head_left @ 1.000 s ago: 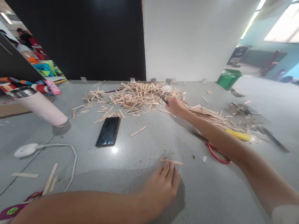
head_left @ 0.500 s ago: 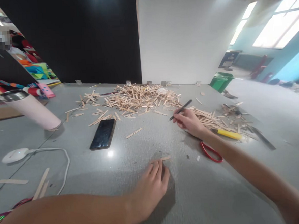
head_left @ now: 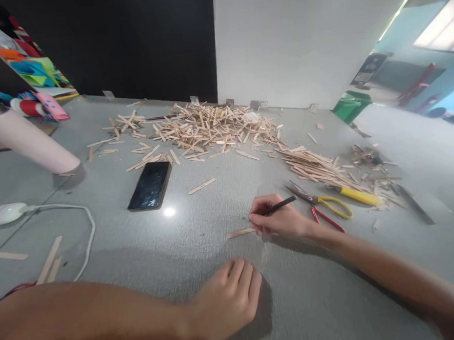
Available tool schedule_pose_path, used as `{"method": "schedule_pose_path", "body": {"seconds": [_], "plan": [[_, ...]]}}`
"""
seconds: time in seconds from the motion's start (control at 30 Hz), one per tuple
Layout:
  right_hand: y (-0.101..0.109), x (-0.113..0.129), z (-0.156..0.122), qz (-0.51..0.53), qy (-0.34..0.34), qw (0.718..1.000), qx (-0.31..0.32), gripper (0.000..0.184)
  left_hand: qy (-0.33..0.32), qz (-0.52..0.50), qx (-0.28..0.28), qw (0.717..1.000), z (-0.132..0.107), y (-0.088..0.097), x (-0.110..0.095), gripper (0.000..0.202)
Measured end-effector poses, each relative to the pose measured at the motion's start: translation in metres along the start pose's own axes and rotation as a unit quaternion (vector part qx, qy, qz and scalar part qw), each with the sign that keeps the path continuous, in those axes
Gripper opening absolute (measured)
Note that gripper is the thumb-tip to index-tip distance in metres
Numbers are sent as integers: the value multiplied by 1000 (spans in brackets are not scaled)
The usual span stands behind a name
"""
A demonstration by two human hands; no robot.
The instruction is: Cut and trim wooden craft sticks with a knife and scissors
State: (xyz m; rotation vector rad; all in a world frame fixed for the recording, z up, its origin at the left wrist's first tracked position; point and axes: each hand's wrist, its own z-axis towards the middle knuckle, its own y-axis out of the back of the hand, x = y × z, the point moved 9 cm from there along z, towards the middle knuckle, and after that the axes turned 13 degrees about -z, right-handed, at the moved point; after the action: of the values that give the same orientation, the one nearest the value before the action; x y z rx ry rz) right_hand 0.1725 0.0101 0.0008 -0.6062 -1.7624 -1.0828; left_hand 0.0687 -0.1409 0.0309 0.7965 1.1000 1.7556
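My right hand point(head_left: 278, 216) grips a black pen point(head_left: 285, 204), its tip hidden behind the fingers. Those fingers are at the right end of a flat wooden craft stick point(head_left: 238, 233) lying on the grey table. Nearer to me, my left hand point(head_left: 231, 300) rests on the table with its fingers curled into a fist, apart from that stick. Another craft stick point(head_left: 201, 186) lies farther off, right of a black phone point(head_left: 150, 185). Scissors with yellow handles point(head_left: 335, 206) lie beyond my right forearm, crossing a red-handled tool point(head_left: 328, 219).
A large heap of craft sticks point(head_left: 212, 124) lies before the black and white panels. More sticks point(head_left: 315, 165), a yellow-handled cutter point(head_left: 361, 195) and a metal strip point(head_left: 416, 204) are at right. A pink tumbler point(head_left: 33, 141) and white cable point(head_left: 92, 224) are at left.
My right hand has come nearer with the pen, down to the craft stick's right end. My left hand has drawn back from the stick and curled up. The view has shifted slightly.
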Motion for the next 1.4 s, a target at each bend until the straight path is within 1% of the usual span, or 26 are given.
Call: {"method": "schedule_pose_path", "body": {"seconds": [0.07, 0.13, 0.2, 0.27, 0.3, 0.37, 0.43, 0.47, 0.53, 0.6, 0.67, 0.73, 0.8, 0.87, 0.93, 1.0, 1.07, 1.17, 1.33, 1.4], "plan": [[-1, 4, -2, -43, 10, 999, 9, 25, 32, 15, 18, 999, -1, -1, 4, 19], [2, 18, -6, -131, 61, 989, 5, 22, 40, 15, 23, 999, -6, 2, 0, 18], [-2, 35, -13, -232, 142, 962, 25, 22, 14, -9, -2, 1000, -12, 12, -14, 17], [-10, 42, -20, -300, 197, 932, 54, 22, -1, -24, -41, 999, -17, 26, -23, 21], [-13, 42, -21, -321, 204, 922, 64, 22, -4, -26, -45, 999, -17, 30, -26, 24], [-14, 38, -21, -353, 194, 913, 63, 22, 7, -24, -32, 999, -15, 31, -22, 25], [-15, 35, -21, -371, 184, 908, 58, 23, 20, -14, -18, 1000, -10, 27, -14, 23], [-15, 36, -21, -375, 182, 907, 57, 24, 30, -5, -10, 1000, -7, 22, -9, 27], [-14, 40, -23, -371, 185, 909, 52, 26, 51, 19, 12, 998, -5, 8, 1, 35], [-5, 46, -24, -348, 181, 919, 22, 23, 70, 38, 10, 997, -5, -4, 8, 34], [8, 45, -22, -313, 148, 938, -22, 17, 83, 43, 7, 996, -6, -14, 13, 39], [16, 37, -18, -255, 101, 961, -36, 15, 90, 34, 10, 995, -6, -21, 17, 47], [13, 24, -13, -177, 56, 983, -5, 25, 92, 24, 12, 995, -5, -25, 20, 50], [6, 13, -10, -88, 16, 996, 24, 35, 90, 23, 9, 996, -3, -27, 23, 49], [0, 2, -8, -24, -20, 999, 38, 37, 86, 27, -1, 996, -2, -27, 25, 46], [-7, -4, -8, 6, -30, 998, 51, 36, 82, 29, -8, 996, -1, -27, 25, 45], [-11, -7, -7, 8, -25, 998, 52, 35, 80, 28, -15, 996, 0, -26, 26, 44], [-12, -11, -8, -12, -15, 999, 28, 36, 80, 21, -11, 997, 1, -26, 25, 45], [-13, -4, -11, -117, 42, 992, -13, 39, 86, 11, 26, 996, 2, -28, 25, 48], [-14, -4, -11, -126, 52, 990, -24, 40, 93, 9, 33, 995, 3, -27, 26, 47]]}}
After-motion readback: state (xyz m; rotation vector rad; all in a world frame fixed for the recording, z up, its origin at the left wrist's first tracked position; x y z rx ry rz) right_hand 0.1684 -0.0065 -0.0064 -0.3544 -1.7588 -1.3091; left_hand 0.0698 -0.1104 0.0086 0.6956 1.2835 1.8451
